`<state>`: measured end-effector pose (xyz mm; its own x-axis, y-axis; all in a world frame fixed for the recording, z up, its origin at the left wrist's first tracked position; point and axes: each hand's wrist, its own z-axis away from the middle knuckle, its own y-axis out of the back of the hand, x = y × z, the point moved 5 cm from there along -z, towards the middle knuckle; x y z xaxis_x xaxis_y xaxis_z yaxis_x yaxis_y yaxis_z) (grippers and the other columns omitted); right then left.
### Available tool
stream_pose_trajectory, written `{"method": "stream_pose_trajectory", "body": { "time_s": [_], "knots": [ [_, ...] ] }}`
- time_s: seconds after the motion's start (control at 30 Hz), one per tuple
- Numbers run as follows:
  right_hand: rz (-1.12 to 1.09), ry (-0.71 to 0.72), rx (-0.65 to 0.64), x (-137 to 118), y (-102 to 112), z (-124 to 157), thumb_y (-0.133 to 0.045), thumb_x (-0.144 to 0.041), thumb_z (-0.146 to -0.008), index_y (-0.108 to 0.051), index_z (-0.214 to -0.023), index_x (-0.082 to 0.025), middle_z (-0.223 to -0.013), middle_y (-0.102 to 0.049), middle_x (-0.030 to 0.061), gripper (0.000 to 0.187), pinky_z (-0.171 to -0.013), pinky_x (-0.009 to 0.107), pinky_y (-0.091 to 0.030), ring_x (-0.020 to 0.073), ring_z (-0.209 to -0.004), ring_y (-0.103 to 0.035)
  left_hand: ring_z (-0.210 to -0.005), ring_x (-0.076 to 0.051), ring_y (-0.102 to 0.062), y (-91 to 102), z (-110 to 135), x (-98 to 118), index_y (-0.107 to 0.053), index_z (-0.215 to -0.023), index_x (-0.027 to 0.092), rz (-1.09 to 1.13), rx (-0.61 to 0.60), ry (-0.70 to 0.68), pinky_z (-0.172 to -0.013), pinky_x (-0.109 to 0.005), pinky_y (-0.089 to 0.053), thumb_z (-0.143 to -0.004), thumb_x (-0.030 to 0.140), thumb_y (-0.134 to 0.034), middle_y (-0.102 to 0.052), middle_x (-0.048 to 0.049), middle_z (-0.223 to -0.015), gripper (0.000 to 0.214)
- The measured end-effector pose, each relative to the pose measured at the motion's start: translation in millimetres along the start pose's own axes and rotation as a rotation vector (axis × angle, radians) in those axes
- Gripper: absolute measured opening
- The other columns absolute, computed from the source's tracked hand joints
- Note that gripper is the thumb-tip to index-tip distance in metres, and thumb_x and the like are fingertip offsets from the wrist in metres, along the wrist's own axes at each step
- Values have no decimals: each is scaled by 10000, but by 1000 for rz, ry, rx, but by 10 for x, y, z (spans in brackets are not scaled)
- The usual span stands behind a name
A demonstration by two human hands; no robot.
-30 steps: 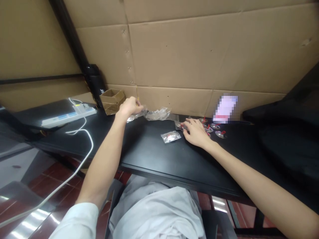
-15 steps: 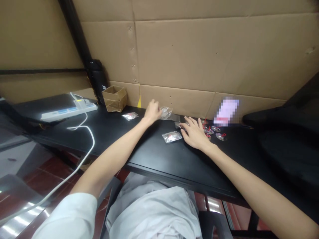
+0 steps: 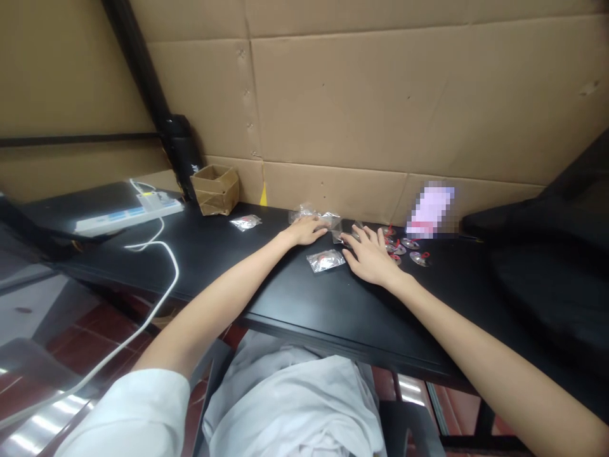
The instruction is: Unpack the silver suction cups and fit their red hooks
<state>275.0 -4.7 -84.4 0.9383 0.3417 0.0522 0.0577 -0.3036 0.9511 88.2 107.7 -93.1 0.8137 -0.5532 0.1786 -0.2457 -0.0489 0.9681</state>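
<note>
My left hand (image 3: 307, 230): on crinkled clear plastic bags (image 3: 304, 212), grip I cannot tell | my right hand (image 3: 372, 259): fingers spread, beside round silvery discs with red loops (image 3: 420, 259) | flat clear plastic packet (image 3: 326, 261): on black tabletop (image 3: 295, 298), near my right thumb
</note>
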Motion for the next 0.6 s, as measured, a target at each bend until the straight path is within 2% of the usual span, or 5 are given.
{"method": "stream_pose_trajectory", "body": {
  "time_s": [0.1,0.2,0.27,0.43,0.6],
  "knots": [
    [0,-4,-9,7,-15,0,-415,-395,-1101,-560,-1605,-195,-1740,-416,191,561,-1320,726,-164,467,-1627,-319,-1381,-308,-646,68,-33,10,-702,-1454,292,-38,57,12,-1177,-431,-472,-1104,519,-467,-690,-126,-1482,479],
    [-1,0,2,15,-30,0,-407,-404,-1104,-557,-1607,-196,-1734,-424,196,565,-1318,726,-167,468,-1622,-327,-1268,-308,-708,129,-67,17,-772,-1343,243,-100,77,47,-1094,-402,-523,-1093,483,-516,-774,-139,-1318,431],
    [0,5,6,19,-32,0,-402,-413,-1108,-556,-1608,-199,-1733,-426,197,566,-1318,725,-170,469,-1620,-332,-1244,-302,-718,153,-82,34,-795,-1299,227,-170,80,37,-1079,-395,-528,-1100,429,-518,-781,-143,-1292,397],
    [5,0,-9,20,-13,4,-402,-416,-1110,-548,-1616,-201,-1734,-425,189,569,-1320,720,-172,468,-1615,-341,-1214,-300,-735,147,-88,79,-814,-1166,173,-300,58,-103,-1040,-384,-545,-1121,314,-464,-755,-172,-1319,380],
    [-2,-4,-11,23,-20,6,-398,-423,-1112,-548,-1614,-202,-1735,-423,192,569,-1320,720,-170,461,-1612,-348,-1172,-289,-754,142,-124,92,-782,-1184,184,-327,-2,-213,-988,-369,-559,-1127,302,-450,-774,-164,-1269,357]
  ]
}}
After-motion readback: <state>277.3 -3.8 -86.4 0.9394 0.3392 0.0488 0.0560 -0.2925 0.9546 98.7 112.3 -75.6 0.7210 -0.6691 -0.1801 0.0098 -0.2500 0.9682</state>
